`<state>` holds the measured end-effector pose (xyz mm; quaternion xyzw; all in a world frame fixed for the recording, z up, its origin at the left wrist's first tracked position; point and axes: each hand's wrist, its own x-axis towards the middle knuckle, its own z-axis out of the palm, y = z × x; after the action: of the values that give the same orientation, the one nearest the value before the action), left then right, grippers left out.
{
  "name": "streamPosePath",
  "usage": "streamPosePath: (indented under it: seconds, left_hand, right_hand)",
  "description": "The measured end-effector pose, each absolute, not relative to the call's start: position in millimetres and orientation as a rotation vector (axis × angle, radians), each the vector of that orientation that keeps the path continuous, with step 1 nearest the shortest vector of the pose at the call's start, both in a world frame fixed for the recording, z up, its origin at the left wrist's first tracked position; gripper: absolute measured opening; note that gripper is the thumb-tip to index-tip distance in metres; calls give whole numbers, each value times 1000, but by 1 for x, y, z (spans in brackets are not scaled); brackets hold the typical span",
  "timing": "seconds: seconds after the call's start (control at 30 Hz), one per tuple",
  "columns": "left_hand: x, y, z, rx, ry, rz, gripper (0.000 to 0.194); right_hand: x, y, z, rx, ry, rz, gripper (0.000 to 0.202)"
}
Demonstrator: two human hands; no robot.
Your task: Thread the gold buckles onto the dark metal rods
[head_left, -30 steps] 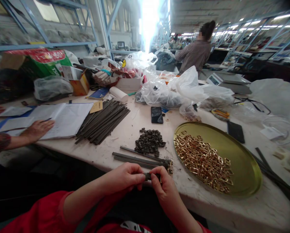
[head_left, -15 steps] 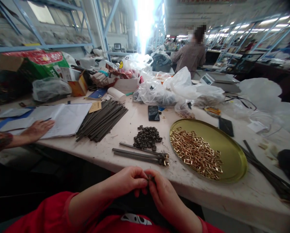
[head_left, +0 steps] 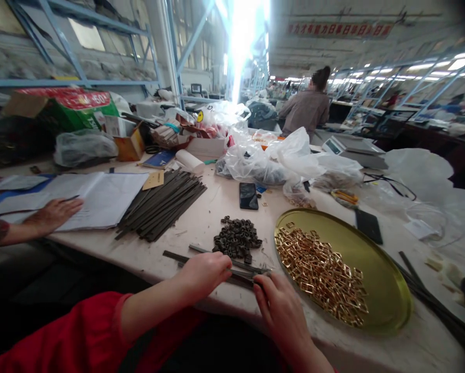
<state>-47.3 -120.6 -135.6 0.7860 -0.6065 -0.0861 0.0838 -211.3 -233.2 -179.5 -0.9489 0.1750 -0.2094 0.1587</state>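
Note:
My left hand (head_left: 207, 273) is closed around a dark flat strap (head_left: 242, 280) low over the table's front edge. At the strap's right end my right hand (head_left: 281, 298) is closed too, its fingers covering the tip. Behind them lie other dark straps (head_left: 201, 249) whose buckle ends are mostly hidden by my hands. A heap of small dark loops (head_left: 237, 239) sits just beyond my left hand. To the right, a round gold tray (head_left: 388, 290) carries a pile of gold rectangular buckles (head_left: 325, 274).
A fan of loose dark straps (head_left: 166, 202) lies left of the loops. Further left a co-worker's hand (head_left: 53, 213) rests on an open notebook (head_left: 103, 199). A phone (head_left: 248, 196), plastic bags (head_left: 255, 163) and a scale (head_left: 352, 147) stand behind.
My hands were together near my lap, holding a small dark piece. Now they are apart and further forward, with a strap between them, beside the other straps on the table.

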Motion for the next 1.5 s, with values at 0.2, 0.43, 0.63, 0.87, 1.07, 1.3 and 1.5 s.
streamPosePath:
  seconds: [0.2, 0.43, 0.63, 0.87, 1.07, 1.3, 1.5]
  left_hand:
    - [-28, -113, -181, 2279, -1898, -66, 27]
    - [-19, -122, -172, 2136, -2201, -45, 28]
    - [-36, -144, -169, 2171, -2266, 35, 5]
    - [-55, -142, -173, 2329, -2170, 118, 6]
    - [-87, -114, -141, 2313, -2182, 85, 7]
    - [-138, -86, -111, 2256, -2144, -398, 16]
    - [-146, -134, -96, 2064, -1913, -570, 33]
  right_hand:
    - [-190, -257, -204, -2900, 338, -537, 46]
    - [-192, -272, -193, -2853, 95, -269, 31]
    - [-182, -268, -200, -3075, 106, -231, 34]
    - [-167, -261, -214, -3217, 154, -291, 27]
    - [-208, -239, -168, -3095, 300, -232, 17]
    - [-291, -211, -141, -2868, 401, -62, 11]
    - [-320, -243, -153, -2008, 833, -925, 44]
